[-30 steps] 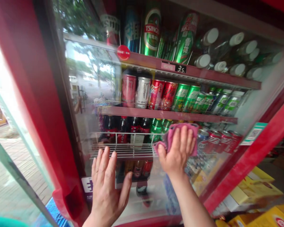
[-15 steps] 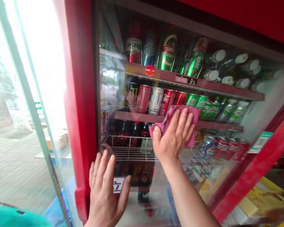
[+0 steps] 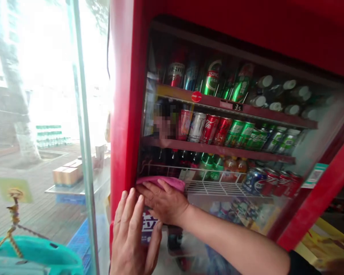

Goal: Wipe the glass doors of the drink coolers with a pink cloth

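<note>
A folded pink cloth (image 3: 163, 182) lies against the glass door (image 3: 186, 214) of a red drinks fridge, near its left edge. My right hand (image 3: 166, 202) holds the cloth to the glass with flat fingers, the arm reaching across from the right. Lower and nearer, my left hand (image 3: 136, 233) is open, palm toward the door and fingers pointing up, holding nothing. Whether it touches the glass I cannot tell. Behind both hands is a purple and white label (image 3: 149, 225), partly covered. Cans (image 3: 210, 128) and bottles stand on shelves behind the glass.
The red fridge frame (image 3: 123, 114) runs down the left side. Beside it is a glass panel edge (image 3: 84, 114), and a turquoise basin-like thing (image 3: 60, 259) hangs on rope at lower left. Yellow boxes (image 3: 318, 244) are stacked at lower right. Cartons (image 3: 68, 172) stand outside.
My right hand has swept the cloth left and down across the glass, from the middle shelf to the left edge. My left hand stays low and open. The view has shifted left.
</note>
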A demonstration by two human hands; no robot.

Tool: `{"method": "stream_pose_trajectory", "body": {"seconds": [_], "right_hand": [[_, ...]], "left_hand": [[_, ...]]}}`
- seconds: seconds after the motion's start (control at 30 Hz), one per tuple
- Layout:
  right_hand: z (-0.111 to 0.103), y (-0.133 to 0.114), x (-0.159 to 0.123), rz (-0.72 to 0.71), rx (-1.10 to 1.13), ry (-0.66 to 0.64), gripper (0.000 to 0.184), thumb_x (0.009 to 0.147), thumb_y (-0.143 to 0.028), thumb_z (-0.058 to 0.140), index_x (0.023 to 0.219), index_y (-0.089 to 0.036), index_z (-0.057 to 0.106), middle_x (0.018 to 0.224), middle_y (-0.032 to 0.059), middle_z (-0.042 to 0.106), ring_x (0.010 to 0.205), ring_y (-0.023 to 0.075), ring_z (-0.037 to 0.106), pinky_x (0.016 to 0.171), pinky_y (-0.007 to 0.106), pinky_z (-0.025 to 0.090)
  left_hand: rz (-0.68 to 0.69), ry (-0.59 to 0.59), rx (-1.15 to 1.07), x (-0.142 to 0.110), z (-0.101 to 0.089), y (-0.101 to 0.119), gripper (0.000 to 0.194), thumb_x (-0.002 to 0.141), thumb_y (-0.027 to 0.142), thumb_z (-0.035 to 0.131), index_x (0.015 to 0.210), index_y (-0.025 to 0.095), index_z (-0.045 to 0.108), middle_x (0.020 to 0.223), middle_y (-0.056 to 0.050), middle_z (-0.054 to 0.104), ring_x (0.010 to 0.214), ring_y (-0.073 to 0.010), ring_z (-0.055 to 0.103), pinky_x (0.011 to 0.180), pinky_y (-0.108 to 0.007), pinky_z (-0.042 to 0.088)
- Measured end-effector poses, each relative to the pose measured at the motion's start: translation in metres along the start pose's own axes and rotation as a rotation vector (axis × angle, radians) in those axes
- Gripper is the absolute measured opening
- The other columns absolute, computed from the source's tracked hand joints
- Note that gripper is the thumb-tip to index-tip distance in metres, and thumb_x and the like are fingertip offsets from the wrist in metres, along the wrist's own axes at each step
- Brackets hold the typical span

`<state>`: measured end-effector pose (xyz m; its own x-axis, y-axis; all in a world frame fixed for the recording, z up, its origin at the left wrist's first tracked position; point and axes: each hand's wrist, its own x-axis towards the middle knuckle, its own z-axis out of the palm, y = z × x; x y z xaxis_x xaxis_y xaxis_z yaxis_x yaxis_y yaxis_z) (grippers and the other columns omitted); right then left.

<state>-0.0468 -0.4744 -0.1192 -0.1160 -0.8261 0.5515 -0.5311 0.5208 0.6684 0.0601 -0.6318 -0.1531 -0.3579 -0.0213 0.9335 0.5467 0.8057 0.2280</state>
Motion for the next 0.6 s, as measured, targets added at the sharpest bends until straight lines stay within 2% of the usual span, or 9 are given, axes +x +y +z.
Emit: {"method": "stream_pose_trajectory", "body": {"seconds": [0.1,0.2,0.33,0.43,0.5,0.6], "right_hand": [[-0.016,0.025,0.030,0.100,0.028,0.007,0.065,0.113,-0.054,0.053,0.171,-0.025,0.050,0.181,0.0012,0.049,0.170,0.0216,0.039,0.138,0.047,0.037],[-0.036,0.054,0.071,0.248,0.019,0.083,0.071,0.114,-0.055,0.050,0.175,-0.019,0.043,0.182,0.0081,0.045,0.172,0.0277,0.036,0.142,0.056,0.027],[-0.057,0.083,0.106,0.338,-0.043,0.170,0.075,0.114,-0.057,0.050,0.177,-0.017,0.039,0.186,0.0089,0.038,0.176,0.0293,0.029,0.146,0.057,0.014],[-0.072,0.105,0.098,0.410,-0.098,0.168,0.079,0.110,-0.056,0.058,0.178,-0.019,0.039,0.186,0.0087,0.038,0.176,0.0304,0.029,0.146,0.056,0.011],[-0.082,0.124,0.079,0.566,-0.163,0.198,0.083,0.108,-0.055,0.059,0.178,-0.017,0.037,0.187,0.0114,0.036,0.176,0.0335,0.028,0.146,0.058,0.012],[-0.092,0.153,0.044,0.866,-0.300,0.312,0.086,0.109,-0.057,0.052,0.178,-0.010,0.034,0.188,0.0178,0.032,0.176,0.0390,0.026,0.143,0.065,0.018]], "left_hand": [[0.037,0.026,0.008,0.010,-0.007,-0.002,0.099,0.092,0.020,0.080,0.178,0.021,0.031,0.183,-0.020,0.039,0.174,-0.0398,0.033,0.140,-0.063,0.036],[0.075,0.045,0.018,0.024,-0.011,-0.003,0.100,0.092,0.021,0.081,0.179,0.021,0.030,0.183,-0.020,0.039,0.174,-0.0395,0.032,0.142,-0.064,0.033],[0.122,0.078,0.022,0.040,-0.013,-0.001,0.098,0.093,0.024,0.080,0.178,0.020,0.032,0.184,-0.019,0.039,0.174,-0.0384,0.032,0.143,-0.062,0.031],[0.129,0.072,0.019,0.044,-0.016,-0.001,0.097,0.095,0.027,0.079,0.179,0.023,0.030,0.184,-0.017,0.039,0.174,-0.0384,0.032,0.141,-0.063,0.033],[0.128,0.066,0.018,0.045,-0.018,-0.002,0.096,0.096,0.027,0.078,0.179,0.023,0.030,0.183,-0.017,0.040,0.174,-0.0389,0.032,0.141,-0.064,0.034],[0.144,0.069,0.011,0.046,-0.021,-0.004,0.094,0.096,0.026,0.078,0.178,0.020,0.032,0.183,-0.019,0.040,0.174,-0.0389,0.032,0.142,-0.061,0.033]]}}
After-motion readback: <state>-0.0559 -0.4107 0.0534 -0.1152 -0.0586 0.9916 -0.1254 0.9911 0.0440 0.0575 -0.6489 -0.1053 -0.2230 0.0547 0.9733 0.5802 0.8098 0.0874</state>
